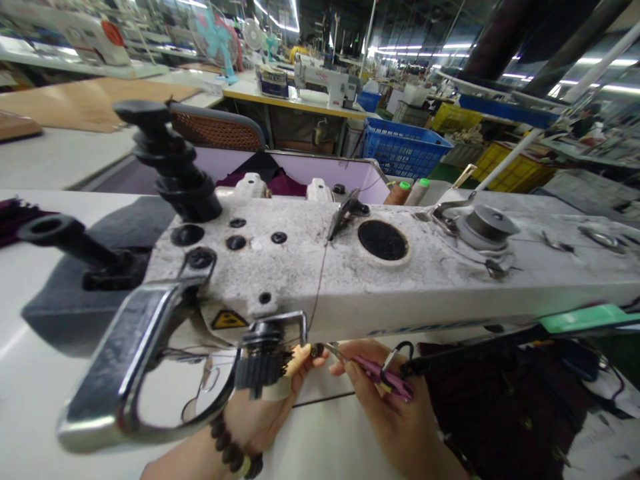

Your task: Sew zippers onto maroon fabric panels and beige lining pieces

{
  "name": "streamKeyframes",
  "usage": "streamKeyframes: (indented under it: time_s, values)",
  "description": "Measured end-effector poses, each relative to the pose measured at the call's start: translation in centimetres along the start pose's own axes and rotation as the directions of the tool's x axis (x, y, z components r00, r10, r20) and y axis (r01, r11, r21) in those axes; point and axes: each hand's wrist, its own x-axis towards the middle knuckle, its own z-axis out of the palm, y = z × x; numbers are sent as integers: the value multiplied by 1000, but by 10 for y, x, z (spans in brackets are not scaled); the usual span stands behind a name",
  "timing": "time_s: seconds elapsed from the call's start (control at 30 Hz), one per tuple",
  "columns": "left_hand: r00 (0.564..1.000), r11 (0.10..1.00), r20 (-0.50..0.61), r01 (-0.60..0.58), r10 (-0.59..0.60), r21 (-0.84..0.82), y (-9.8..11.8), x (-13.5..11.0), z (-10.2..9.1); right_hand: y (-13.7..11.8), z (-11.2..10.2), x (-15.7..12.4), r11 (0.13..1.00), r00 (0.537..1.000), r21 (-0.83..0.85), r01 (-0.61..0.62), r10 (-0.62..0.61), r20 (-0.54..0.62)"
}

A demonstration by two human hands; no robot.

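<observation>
My left hand (265,413), with a beaded bracelet (230,448) at the wrist, reaches under the near side of the sewing machine head (300,267). Its fingertips are pinched together at a small dark thing (317,350) that I cannot make out. The black tension knob (260,363) hides part of this hand. My right hand (393,413) is closed around pink-handled thread snips (387,381). Their metal tip points left, close to the left fingertips. A brown thread (319,287) runs down the machine's front from a metal guide (344,215).
A chrome handle-shaped guard (107,373) juts out at the left. Dark maroon fabric (505,393) lies at the right, below a black lamp arm (465,343). Beyond the machine stand thread cones (399,193), a blue crate (405,147) and another sewing machine (325,83).
</observation>
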Motion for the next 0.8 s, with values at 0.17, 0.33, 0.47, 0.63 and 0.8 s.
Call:
streamKeyframes:
  time_s: [0.17,0.33,0.47,0.63,0.8]
  values:
    - [1000,1000,-17,10,-10,8,-2,-1,-1,2,4,-2,999,999,-30,17,-18,-28]
    - [998,1000,-57,-3,4,22,-4,1,-2,3,8,-6,997,995,-79,22,-29,-91]
    - [998,1000,-69,-7,8,20,-6,2,-2,3,14,-9,998,988,-55,-20,11,-157]
    - [996,1000,-85,-1,3,20,-7,2,0,2,20,-10,994,966,18,-109,110,-234]
    - [999,999,-51,-14,15,30,-11,2,-3,2,17,-10,996,983,-70,-53,40,-181]
